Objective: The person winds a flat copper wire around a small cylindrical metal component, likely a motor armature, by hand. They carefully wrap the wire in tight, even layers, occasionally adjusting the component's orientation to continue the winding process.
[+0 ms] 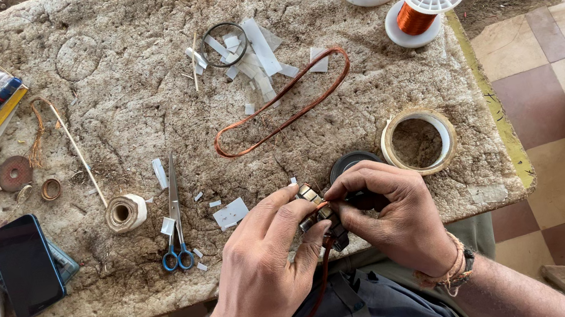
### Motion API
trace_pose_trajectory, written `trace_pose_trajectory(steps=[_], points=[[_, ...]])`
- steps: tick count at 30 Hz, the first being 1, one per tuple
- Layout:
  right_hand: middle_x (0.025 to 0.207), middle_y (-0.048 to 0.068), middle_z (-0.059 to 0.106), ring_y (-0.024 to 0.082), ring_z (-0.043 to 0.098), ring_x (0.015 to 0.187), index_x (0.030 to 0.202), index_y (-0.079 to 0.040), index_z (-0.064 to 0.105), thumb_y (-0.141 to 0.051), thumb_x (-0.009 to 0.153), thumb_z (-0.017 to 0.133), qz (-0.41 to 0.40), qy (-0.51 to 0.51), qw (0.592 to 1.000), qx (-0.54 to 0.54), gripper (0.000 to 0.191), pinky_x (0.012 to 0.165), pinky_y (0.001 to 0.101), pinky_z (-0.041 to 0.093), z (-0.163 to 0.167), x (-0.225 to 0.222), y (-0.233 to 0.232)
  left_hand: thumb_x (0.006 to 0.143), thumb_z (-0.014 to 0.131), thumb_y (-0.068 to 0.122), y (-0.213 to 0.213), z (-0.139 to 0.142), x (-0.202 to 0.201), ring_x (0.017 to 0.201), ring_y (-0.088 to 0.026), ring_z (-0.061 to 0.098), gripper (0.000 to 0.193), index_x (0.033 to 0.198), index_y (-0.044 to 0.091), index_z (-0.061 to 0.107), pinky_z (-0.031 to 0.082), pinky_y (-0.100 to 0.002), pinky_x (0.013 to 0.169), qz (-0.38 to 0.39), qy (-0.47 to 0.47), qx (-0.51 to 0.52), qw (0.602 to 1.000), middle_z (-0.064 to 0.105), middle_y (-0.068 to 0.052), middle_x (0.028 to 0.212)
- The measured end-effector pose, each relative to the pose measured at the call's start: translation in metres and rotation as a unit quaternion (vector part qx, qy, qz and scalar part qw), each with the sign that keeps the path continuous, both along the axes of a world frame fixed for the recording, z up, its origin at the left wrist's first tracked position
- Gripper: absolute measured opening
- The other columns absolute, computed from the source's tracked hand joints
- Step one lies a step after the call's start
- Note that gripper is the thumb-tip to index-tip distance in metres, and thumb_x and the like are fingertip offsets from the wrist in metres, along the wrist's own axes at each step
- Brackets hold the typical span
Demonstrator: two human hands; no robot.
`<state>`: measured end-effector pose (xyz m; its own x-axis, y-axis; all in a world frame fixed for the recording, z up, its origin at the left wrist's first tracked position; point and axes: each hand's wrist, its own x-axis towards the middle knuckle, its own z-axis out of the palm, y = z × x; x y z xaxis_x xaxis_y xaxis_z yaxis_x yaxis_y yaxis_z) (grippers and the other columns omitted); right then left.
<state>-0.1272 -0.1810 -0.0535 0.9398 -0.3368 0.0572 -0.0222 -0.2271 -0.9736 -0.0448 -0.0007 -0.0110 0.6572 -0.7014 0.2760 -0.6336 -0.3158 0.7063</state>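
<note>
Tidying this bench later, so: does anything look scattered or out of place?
Yes. White paper strips lie strewn near the black ring, with smaller bits around the blue-handled scissors. Both hands grip a small metal core.

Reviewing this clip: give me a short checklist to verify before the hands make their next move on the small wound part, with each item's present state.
1. Both hands on the part: left hand and right hand grip the small metal core together: ok.
2. Copper wire trails from the core down toward the lap: ok; snagging cannot tell.
3. Scissors lie beside the left hand, blades closed: ok.
4. Cut paper strips lie scattered across the table: ok.
5. Winding state on the core, hidden by fingers: cannot tell.
</note>
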Motion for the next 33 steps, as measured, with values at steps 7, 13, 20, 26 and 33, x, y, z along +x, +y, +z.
trace_pose_trajectory(steps=[7,13,20,26,33], points=[[0.093,0.004,0.074,0.008,0.073,0.08,0.094,0.0,0.075,0.004,0.08,0.074,0.012,-0.014,0.999,-0.026,0.015,0.07,0.0212,0.058,0.004,-0.001,-0.001,0.088,0.077,0.008,-0.003,-0.004,-0.005,0.1,-0.037,0.074,0.019,0.104,0.003,0.069,0.06,-0.041,0.083,0.024,0.005,-0.011,1.0,0.07,-0.022,0.12],[0.094,0.005,0.075,0.009,0.073,0.082,0.098,-0.001,0.077,0.003,0.083,0.075,0.028,-0.012,1.0,-0.004,0.015,0.071,0.0218,0.06,0.008,-0.001,-0.003,0.088,0.075,0.004,-0.004,-0.003,-0.003,0.1,-0.038,0.073,0.019,0.105,0.001,0.068,0.059,-0.042,0.084,0.025,-0.007,-0.014,1.0,0.071,-0.022,0.117],[0.091,0.005,0.076,0.009,0.072,0.08,0.1,-0.001,0.079,0.0,0.086,0.078,0.03,-0.007,0.999,-0.016,0.014,0.069,0.022,0.058,0.006,0.0,-0.005,0.089,0.072,0.003,-0.005,-0.005,-0.003,0.099,-0.039,0.073,0.015,0.102,-0.001,0.066,0.059,-0.042,0.083,0.026,-0.011,-0.008,1.0,0.07,-0.024,0.118],[0.087,0.004,0.078,0.008,0.072,0.077,0.098,-0.001,0.078,0.0,0.083,0.079,0.002,0.029,0.999,0.032,0.014,0.068,0.0214,0.059,0.004,0.002,-0.001,0.091,0.071,0.004,-0.004,-0.003,0.0,0.098,-0.04,0.073,0.014,0.102,-0.001,0.063,0.059,-0.042,0.081,0.008,-0.015,0.015,1.0,0.069,-0.024,0.119],[0.091,0.006,0.076,0.014,0.077,0.079,0.1,-0.003,0.076,0.002,0.082,0.078,0.028,-0.093,0.988,-0.123,0.018,0.069,0.0252,0.062,0.011,0.002,-0.002,0.09,0.072,0.005,-0.003,-0.001,0.002,0.094,-0.038,0.074,0.018,0.106,0.0,0.066,0.06,-0.041,0.077,0.008,0.002,0.015,1.0,0.07,-0.023,0.118]])
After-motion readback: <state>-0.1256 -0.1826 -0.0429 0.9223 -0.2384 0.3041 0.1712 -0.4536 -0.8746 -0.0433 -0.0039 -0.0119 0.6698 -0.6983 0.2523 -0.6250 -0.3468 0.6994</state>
